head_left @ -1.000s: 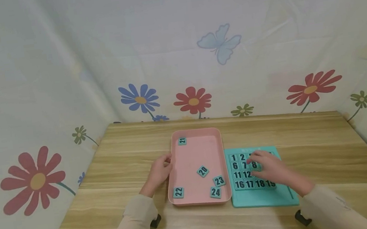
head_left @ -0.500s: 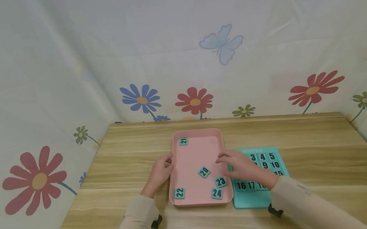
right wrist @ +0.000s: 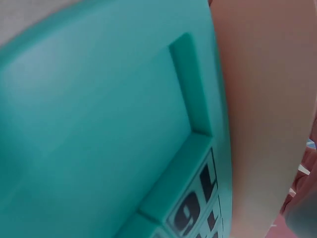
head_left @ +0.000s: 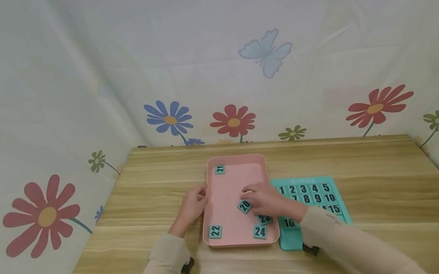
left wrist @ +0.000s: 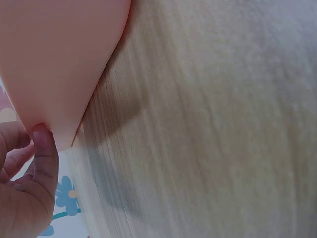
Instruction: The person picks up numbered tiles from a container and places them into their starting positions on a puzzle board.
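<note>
A pink tray [head_left: 231, 185] lies on the table with loose numbered teal tiles in it. On its left side my left hand [head_left: 192, 203] pinches the rim, with the thumb [left wrist: 43, 141] against the outer wall in the left wrist view. My right hand [head_left: 265, 199] is over the tray's right part, fingertips right at the tile 20 [head_left: 244, 206]; whether they touch it cannot be told. That hand partly covers the tile 23 [head_left: 264, 219]. The tile 24 [head_left: 260, 232], the tile 22 [head_left: 215, 231] and the tile 21 [head_left: 219, 169] lie apart from it.
Right of the tray is a teal number board [head_left: 332, 183] with rows of numbered tiles, partly hidden by the right forearm. A recessed bottom row [right wrist: 109, 119] of the board shows in the right wrist view. A flowered cloth [head_left: 195, 67] hangs behind the wooden table [head_left: 155, 176].
My right hand has moved left from over the number board to the tile 20 inside the tray. My left hand has kept its place at the tray's rim.
</note>
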A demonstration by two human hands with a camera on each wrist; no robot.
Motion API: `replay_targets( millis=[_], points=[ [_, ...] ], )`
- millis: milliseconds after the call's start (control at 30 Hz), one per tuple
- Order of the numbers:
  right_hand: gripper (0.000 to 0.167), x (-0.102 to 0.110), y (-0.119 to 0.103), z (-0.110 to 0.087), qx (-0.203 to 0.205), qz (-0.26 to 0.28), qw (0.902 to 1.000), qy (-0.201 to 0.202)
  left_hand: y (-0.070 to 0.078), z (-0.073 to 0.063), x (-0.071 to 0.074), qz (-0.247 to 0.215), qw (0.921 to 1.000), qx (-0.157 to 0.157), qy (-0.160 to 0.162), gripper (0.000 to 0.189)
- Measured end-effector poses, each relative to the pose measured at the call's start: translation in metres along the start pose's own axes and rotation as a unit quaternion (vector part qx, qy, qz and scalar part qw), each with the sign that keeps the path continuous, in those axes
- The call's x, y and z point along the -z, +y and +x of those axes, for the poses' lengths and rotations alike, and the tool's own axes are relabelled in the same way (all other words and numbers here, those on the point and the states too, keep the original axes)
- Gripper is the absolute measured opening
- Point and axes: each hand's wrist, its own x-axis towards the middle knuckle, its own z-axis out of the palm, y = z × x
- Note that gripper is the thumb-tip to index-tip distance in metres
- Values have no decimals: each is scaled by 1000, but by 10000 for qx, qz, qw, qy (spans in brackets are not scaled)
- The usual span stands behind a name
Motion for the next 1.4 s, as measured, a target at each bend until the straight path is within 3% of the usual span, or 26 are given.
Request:
replay_targets(
  millis=[167,500,900,1167,1400],
  points=[
    [41,-4,-4,6,-338,80,9984,-454,0,-1,1,2,10000,-20,3,38],
    [33,-3,-10,7,-437,113,9973,-584,0,0,1,20,10000,2,31,38],
    [31,-2,-8,3,-440,186,9983,-320,0,0,1,1,10000,-16,23,38],
    [31,24,-10,-12,-744,704,9947,-82,4,-2,2,-18,10000,31,16,38],
    [26,47,-2,-39,-789,713,9942,144,6,-3,2,-44,10000,85,-2,38]
  ],
)
